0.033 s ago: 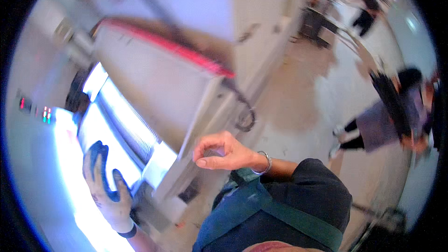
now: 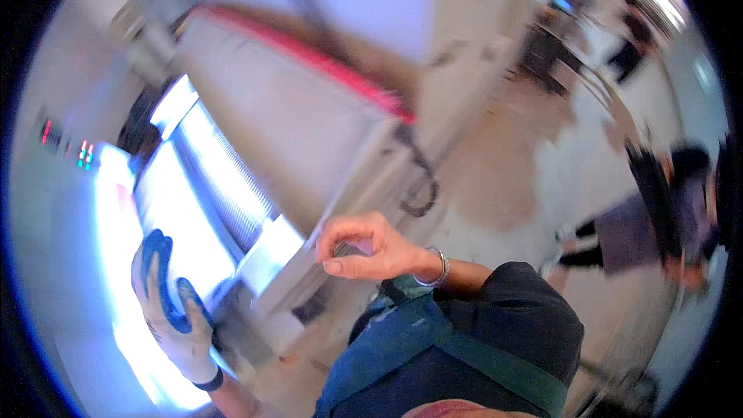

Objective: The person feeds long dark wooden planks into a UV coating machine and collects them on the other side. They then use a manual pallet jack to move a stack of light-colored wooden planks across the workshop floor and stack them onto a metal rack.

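My left hand [image 2: 172,310] wears a white work glove with a blue coated palm. It is raised in front of a brightly lit machine opening [image 2: 166,193], fingers stretched and thumb apart, holding nothing. A ribbed, shiny strip [image 2: 224,170] runs along that opening. My right hand [image 2: 360,248] is bare, with a metal bracelet [image 2: 443,267] at the wrist. Its fingers curl round toward the thumb in a loose loop, with nothing seen inside. It is held before my body, near the corner of a pale machine panel [image 2: 271,101].
A red strip [image 2: 309,58] edges the pale panel, and a dark cable [image 2: 424,193] hangs from its corner. Coloured indicator lights [image 2: 83,155] glow at left. One person [image 2: 635,232] stands at right with a dark bundle; another person [image 2: 635,35] is farther off. Wet-looking patches mark the floor [image 2: 495,155].
The view has turned slightly, so the machine's upper part and the people sit a little farther right. Both hands keep their shape and nearly their place.
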A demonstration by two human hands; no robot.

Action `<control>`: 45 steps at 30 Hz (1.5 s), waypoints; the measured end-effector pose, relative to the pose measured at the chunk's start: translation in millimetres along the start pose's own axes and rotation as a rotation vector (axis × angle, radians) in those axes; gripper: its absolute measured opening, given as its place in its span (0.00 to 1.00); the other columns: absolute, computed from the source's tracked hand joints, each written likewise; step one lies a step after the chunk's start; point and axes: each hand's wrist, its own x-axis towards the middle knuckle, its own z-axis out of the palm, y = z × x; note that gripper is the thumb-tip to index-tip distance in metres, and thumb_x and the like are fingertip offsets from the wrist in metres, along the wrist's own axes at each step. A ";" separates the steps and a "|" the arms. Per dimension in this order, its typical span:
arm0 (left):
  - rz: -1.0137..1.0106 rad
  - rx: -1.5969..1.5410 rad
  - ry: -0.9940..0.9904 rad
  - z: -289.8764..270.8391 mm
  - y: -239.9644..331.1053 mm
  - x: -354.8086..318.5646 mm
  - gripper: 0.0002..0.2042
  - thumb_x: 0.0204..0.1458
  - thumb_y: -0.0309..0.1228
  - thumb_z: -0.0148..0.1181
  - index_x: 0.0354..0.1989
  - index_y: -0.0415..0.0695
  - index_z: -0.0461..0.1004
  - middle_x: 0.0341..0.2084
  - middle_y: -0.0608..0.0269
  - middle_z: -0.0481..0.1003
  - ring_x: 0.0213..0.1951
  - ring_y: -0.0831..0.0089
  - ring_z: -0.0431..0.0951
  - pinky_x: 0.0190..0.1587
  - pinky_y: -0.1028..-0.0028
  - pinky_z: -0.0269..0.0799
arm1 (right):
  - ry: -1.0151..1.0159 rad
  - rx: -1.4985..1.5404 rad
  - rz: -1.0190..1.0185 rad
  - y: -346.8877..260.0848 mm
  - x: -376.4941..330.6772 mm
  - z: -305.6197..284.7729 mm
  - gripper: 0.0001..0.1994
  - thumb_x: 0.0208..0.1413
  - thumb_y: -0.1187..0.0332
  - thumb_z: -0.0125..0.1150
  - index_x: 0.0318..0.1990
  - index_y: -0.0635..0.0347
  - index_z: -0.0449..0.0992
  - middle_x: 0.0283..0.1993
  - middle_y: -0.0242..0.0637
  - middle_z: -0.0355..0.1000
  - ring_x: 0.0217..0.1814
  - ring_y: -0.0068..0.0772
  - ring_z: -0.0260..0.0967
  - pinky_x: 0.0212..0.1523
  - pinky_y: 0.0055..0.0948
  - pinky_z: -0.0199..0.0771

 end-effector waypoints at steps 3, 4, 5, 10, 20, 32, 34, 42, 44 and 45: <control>-0.255 0.028 0.246 -32.5 -17.5 -81.3 0.19 0.66 0.33 0.47 0.61 0.35 0.71 0.60 0.46 0.72 0.62 0.57 0.72 0.66 0.60 0.63 | -0.327 0.161 0.022 31.4 46.0 36.4 0.10 0.58 0.72 0.67 0.44 0.65 0.76 0.45 0.36 0.73 0.45 0.22 0.70 0.48 0.26 0.72; -0.321 0.033 0.367 -42.4 -7.2 -107.0 0.19 0.66 0.32 0.47 0.61 0.35 0.71 0.60 0.48 0.72 0.61 0.58 0.73 0.65 0.60 0.65 | -0.431 0.230 0.034 37.1 57.0 58.6 0.10 0.58 0.73 0.66 0.45 0.66 0.76 0.46 0.37 0.73 0.45 0.23 0.70 0.48 0.26 0.72; -0.435 0.116 0.401 -50.6 6.9 -132.2 0.18 0.65 0.28 0.47 0.61 0.37 0.72 0.60 0.49 0.72 0.59 0.60 0.74 0.63 0.62 0.67 | -0.489 0.307 0.061 38.1 61.7 79.9 0.11 0.57 0.75 0.65 0.46 0.66 0.76 0.47 0.40 0.73 0.45 0.24 0.70 0.48 0.27 0.72; -0.802 0.256 0.426 -69.0 35.6 -239.6 0.26 0.51 0.34 0.64 0.61 0.46 0.72 0.61 0.49 0.69 0.62 0.50 0.68 0.65 0.54 0.63 | -0.680 0.349 0.115 76.4 73.1 191.2 0.19 0.57 0.64 0.64 0.49 0.69 0.72 0.54 0.56 0.70 0.41 0.32 0.73 0.38 0.30 0.74; -1.169 0.493 0.830 -42.7 106.9 -317.9 0.19 0.54 0.33 0.63 0.55 0.44 0.74 0.54 0.50 0.73 0.58 0.52 0.71 0.65 0.59 0.62 | -1.391 0.459 0.206 100.1 24.9 335.5 0.14 0.57 0.73 0.58 0.49 0.72 0.73 0.47 0.48 0.76 0.37 0.29 0.74 0.42 0.25 0.73; -1.770 0.670 1.082 -26.5 180.8 -319.0 0.22 0.57 0.35 0.59 0.60 0.42 0.71 0.57 0.48 0.72 0.61 0.51 0.70 0.65 0.59 0.63 | -1.888 0.416 0.415 137.7 -40.4 439.3 0.21 0.61 0.73 0.59 0.62 0.66 0.68 0.45 0.45 0.77 0.35 0.25 0.74 0.38 0.24 0.75; -1.863 0.691 0.977 -26.8 194.4 -301.3 0.23 0.57 0.33 0.57 0.61 0.41 0.71 0.58 0.48 0.72 0.61 0.51 0.70 0.66 0.59 0.62 | -1.963 0.464 0.577 149.6 -71.1 462.2 0.23 0.60 0.73 0.61 0.62 0.65 0.68 0.45 0.46 0.77 0.34 0.24 0.74 0.36 0.24 0.76; -2.053 0.823 1.157 -5.7 248.6 -250.8 0.21 0.54 0.29 0.56 0.56 0.35 0.75 0.56 0.44 0.73 0.60 0.50 0.72 0.65 0.62 0.62 | -1.982 0.560 0.675 180.6 -118.7 496.3 0.19 0.62 0.73 0.61 0.59 0.70 0.69 0.44 0.45 0.78 0.33 0.25 0.76 0.34 0.25 0.77; -2.104 0.812 1.092 -0.6 253.0 -249.0 0.21 0.53 0.30 0.57 0.55 0.35 0.75 0.56 0.44 0.73 0.61 0.50 0.71 0.65 0.61 0.62 | -1.972 0.528 0.692 189.2 -118.2 497.4 0.18 0.62 0.72 0.60 0.57 0.70 0.70 0.43 0.44 0.79 0.33 0.25 0.76 0.35 0.25 0.77; -2.124 0.780 1.060 0.5 254.1 -245.9 0.22 0.53 0.31 0.58 0.56 0.35 0.74 0.57 0.44 0.73 0.61 0.49 0.71 0.66 0.60 0.61 | -1.965 0.507 0.695 192.6 -118.3 497.4 0.17 0.62 0.72 0.60 0.56 0.71 0.71 0.42 0.44 0.79 0.33 0.25 0.76 0.35 0.25 0.77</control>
